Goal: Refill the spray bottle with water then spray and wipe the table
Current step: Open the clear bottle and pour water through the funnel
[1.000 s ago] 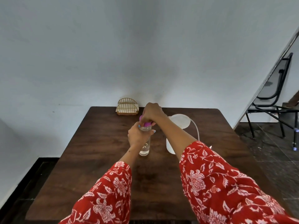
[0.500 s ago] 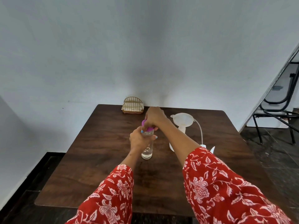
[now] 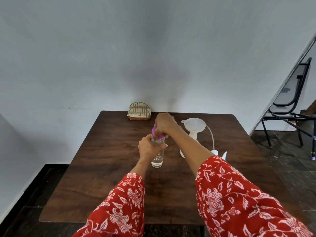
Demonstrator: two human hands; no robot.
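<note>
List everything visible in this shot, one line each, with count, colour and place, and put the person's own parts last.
Dark brown wooden table: one, centre, against the wall.
Clear plastic water bottle: one, transparent, upright at the table's middle.
Purple bottle cap: one, on top of the clear bottle.
White plastic funnel: one, sitting in the white bottle on the table's right.
White plastic spray bottle: one, right of the clear bottle, mostly hidden by the forearm.
White spray head with thin tube: one, lying beside the white bottle.
Gold wire napkin holder: one, back edge of the table.
Black metal chair: one, far right on the floor.
Left hand: grips the clear bottle's neck.
Right hand: grips the purple cap.
</note>
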